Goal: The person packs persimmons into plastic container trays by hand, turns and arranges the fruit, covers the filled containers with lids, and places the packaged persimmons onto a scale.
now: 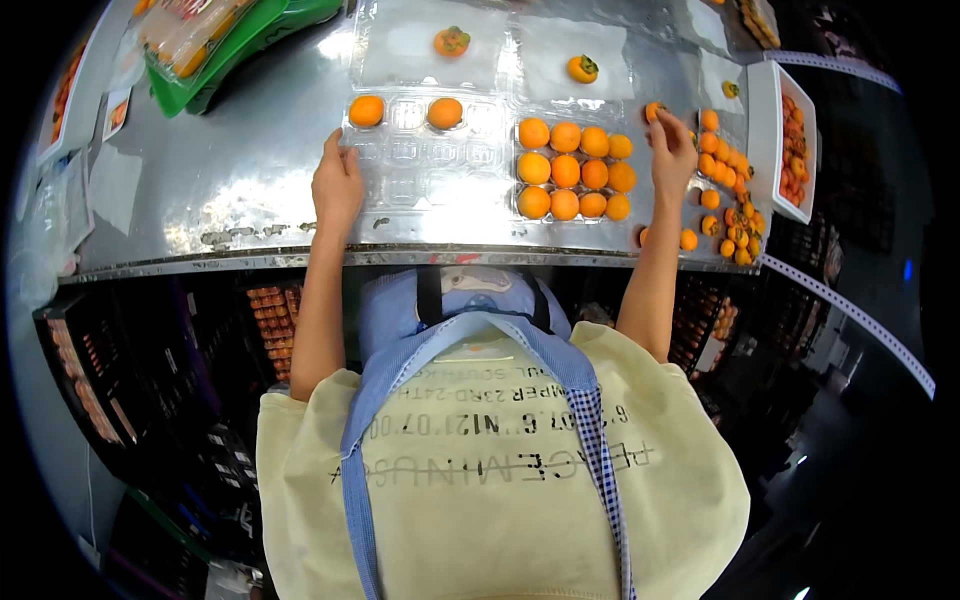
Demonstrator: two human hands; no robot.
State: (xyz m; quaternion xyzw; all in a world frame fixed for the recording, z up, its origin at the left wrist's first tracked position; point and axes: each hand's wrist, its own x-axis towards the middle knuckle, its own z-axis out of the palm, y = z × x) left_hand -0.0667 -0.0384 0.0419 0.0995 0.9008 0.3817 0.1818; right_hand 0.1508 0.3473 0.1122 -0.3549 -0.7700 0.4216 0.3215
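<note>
Small orange persimmons lie across the metal table. At the left edge of a clear plastic tray (430, 187) is my left hand (338, 187), its fingers and thumb closed on the rim. That tray has one persimmon (367, 111) in its top left cell and another persimmon (445, 114) further along the top row; its other cells show bare plastic. To its right, a second tray is filled with rows of persimmons (565, 170). Right of this filled tray, my right hand (674, 152) pinches a persimmon (655, 111) between thumb and fingers.
Loose persimmons (722, 160) spread along the table's right side, beside a white box (765, 130) of reddish fruit. Beyond the trays, two persimmons (451, 41) lie on separate white sheets. A green crate (215, 55) stands at the far left. The table's front edge (300, 261) runs before my body.
</note>
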